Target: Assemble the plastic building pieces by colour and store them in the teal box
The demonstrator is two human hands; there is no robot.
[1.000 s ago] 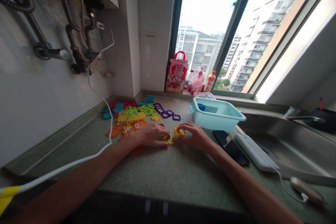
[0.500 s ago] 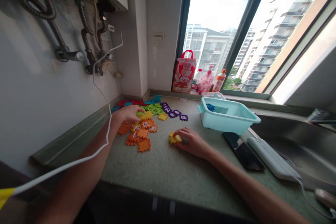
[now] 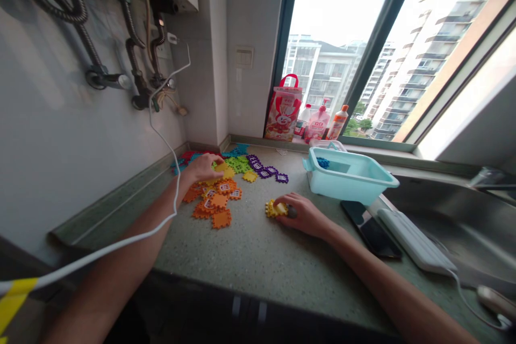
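Observation:
Flat toothed puzzle tiles lie in a heap on the grey counter (image 3: 262, 258): orange tiles (image 3: 215, 207) nearest me, then yellow, green (image 3: 237, 164), purple (image 3: 264, 172), blue and red at the wall. My left hand (image 3: 203, 167) reaches into the heap and pinches a yellow tile (image 3: 221, 168). My right hand (image 3: 304, 214) rests on the counter, fingers curled on joined yellow tiles (image 3: 274, 208).
A pale blue plastic bin (image 3: 350, 178) holding blue pieces stands right of the tiles. A phone (image 3: 371, 228) and a white keyboard (image 3: 415, 239) lie by the sink (image 3: 463, 226). Bottles and a red bag (image 3: 284, 110) stand on the sill. A white cable (image 3: 161, 134) hangs across my left arm.
My left hand left the yellow tiles in front of me and reached out to the heap, where it now grips a yellow tile. My right hand stayed on the joined tiles.

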